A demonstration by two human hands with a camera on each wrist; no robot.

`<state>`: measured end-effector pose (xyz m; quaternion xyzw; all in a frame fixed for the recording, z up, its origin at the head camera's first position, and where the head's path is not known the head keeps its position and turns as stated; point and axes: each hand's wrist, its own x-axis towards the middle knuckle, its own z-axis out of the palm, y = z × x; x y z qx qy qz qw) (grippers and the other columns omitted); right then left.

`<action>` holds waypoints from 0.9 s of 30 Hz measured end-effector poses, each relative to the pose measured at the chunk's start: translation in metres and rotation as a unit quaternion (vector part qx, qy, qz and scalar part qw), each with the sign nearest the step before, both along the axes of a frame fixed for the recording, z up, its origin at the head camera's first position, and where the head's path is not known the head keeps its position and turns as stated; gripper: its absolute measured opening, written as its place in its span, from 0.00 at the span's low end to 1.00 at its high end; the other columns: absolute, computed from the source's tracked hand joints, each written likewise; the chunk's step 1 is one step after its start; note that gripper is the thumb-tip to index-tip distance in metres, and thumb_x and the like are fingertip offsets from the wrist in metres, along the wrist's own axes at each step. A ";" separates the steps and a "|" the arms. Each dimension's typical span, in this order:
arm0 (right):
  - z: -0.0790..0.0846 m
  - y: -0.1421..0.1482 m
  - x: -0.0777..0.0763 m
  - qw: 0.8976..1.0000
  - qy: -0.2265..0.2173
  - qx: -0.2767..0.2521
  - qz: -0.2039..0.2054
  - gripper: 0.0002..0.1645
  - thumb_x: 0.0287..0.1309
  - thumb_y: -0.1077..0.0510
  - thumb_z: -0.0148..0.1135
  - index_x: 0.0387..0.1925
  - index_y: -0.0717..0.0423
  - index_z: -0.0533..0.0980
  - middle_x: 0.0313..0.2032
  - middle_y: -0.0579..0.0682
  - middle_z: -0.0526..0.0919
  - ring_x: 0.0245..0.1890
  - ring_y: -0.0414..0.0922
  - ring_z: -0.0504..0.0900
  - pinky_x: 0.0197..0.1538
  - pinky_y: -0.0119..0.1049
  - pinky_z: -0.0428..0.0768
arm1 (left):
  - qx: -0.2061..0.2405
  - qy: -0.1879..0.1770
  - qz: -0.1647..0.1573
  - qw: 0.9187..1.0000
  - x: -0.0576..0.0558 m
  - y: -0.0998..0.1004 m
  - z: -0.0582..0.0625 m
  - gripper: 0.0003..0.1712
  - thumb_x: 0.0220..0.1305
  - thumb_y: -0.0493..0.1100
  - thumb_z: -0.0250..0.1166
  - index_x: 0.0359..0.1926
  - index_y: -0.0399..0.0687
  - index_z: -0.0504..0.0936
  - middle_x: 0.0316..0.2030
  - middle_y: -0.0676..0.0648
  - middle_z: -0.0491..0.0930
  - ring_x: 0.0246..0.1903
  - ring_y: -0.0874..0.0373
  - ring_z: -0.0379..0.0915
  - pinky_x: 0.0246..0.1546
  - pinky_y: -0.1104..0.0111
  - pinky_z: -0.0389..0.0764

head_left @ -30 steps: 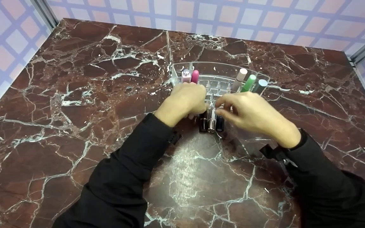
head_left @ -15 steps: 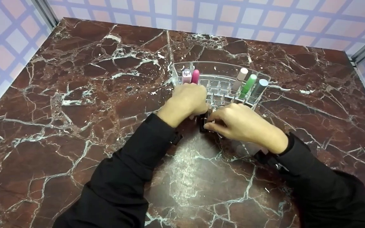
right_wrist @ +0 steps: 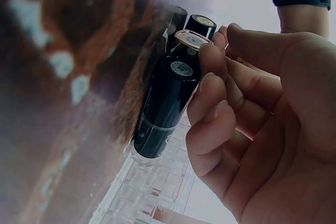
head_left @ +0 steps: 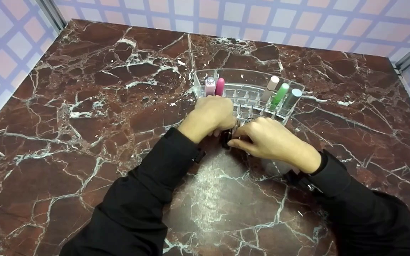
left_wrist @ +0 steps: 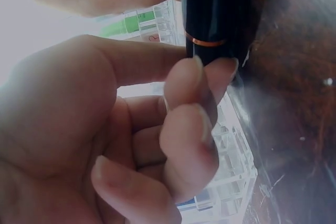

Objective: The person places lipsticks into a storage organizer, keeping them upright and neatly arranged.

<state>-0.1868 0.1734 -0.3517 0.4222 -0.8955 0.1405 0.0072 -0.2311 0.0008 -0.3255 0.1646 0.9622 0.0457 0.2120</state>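
A clear curved lipstick organizer (head_left: 240, 89) stands under both hands. My left hand (head_left: 212, 112) pinches a black lipstick tube (left_wrist: 207, 14) with a copper ring near its base at the organizer's front. From the right, my right hand (head_left: 272, 137) reaches to the same front row, its bent fingertips against a gold-rimmed lipstick (right_wrist: 193, 39); I cannot tell whether the thumb grips it too. Beside that stand a larger black lipstick (right_wrist: 165, 98) with a round pale label and another black tube (right_wrist: 200, 23). In the head view the hands largely cover these tubes.
In the organizer's back row stand a pale pink tube (head_left: 210, 86) and a magenta tube (head_left: 220, 86) at left. A beige tube (head_left: 271, 87), a green tube (head_left: 279, 96) and a dark blue-grey tube (head_left: 292, 99) are at right. Checked panels (head_left: 240, 21) border the marble-patterned table (head_left: 119, 89).
My right hand has come left and toward me onto the front-row tubes, covering the silver one that showed earlier. The left hand has stayed almost where it was.
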 end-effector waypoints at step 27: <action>-0.003 -0.003 0.000 1.000 -0.022 -0.005 0.006 0.16 0.68 0.47 0.68 0.28 0.52 0.84 0.22 0.42 0.81 0.18 0.37 0.74 0.27 0.41 0.80 | -0.008 -0.060 0.036 0.998 -0.004 0.003 -0.006 0.22 0.77 0.55 0.54 0.31 0.48 0.84 0.20 0.51 0.82 0.14 0.62 0.77 0.24 0.70 0.81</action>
